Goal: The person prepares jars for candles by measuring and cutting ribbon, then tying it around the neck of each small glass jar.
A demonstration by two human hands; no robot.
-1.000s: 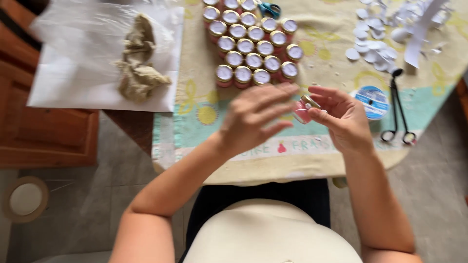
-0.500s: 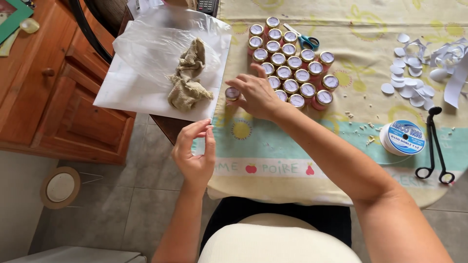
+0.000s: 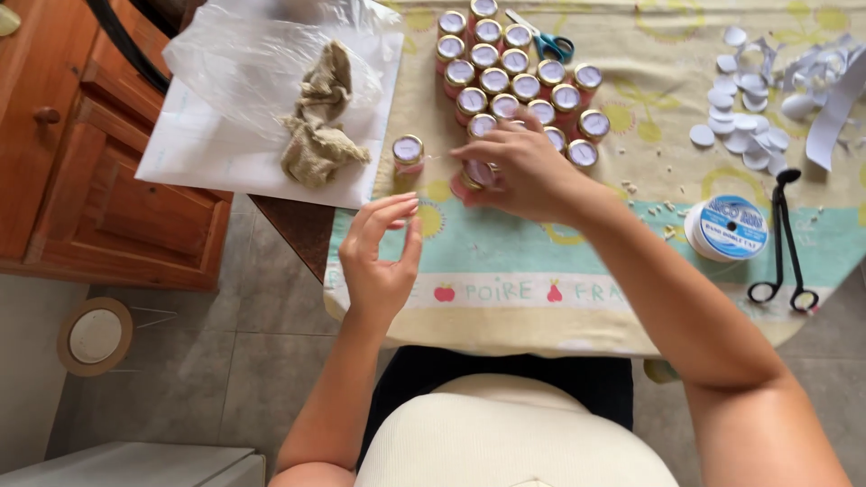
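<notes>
The right hand (image 3: 523,171) now closes its fingers around a small pink jar (image 3: 476,176) with a gold lid at the near edge of the cluster of jars (image 3: 519,77), tilting it up off the bench (image 3: 505,261); half a second ago the same hand lay flat beside a single jar further left. That single jar (image 3: 408,152) now stands upright on its own, just beside the corner of the white paper sheet (image 3: 203,153) and apart from the hand. The left hand (image 3: 379,257) holds nothing, as before: it hovers over the near edge of the bench with its thumb and fingers curled toward each other, a narrow gap between them, and it sits slightly higher and closer to the right hand than it did. The crumpled beige cloth (image 3: 316,122) lies under a clear plastic bag (image 3: 262,54) on the paper sheet, unchanged. To the right, the blue-topped spool (image 3: 727,228) and the black scissors (image 3: 783,239) rest on the patterned cloth where they were, with the white paper discs (image 3: 744,117) beyond them and blue-handled scissors (image 3: 546,41) behind the jars.
</notes>
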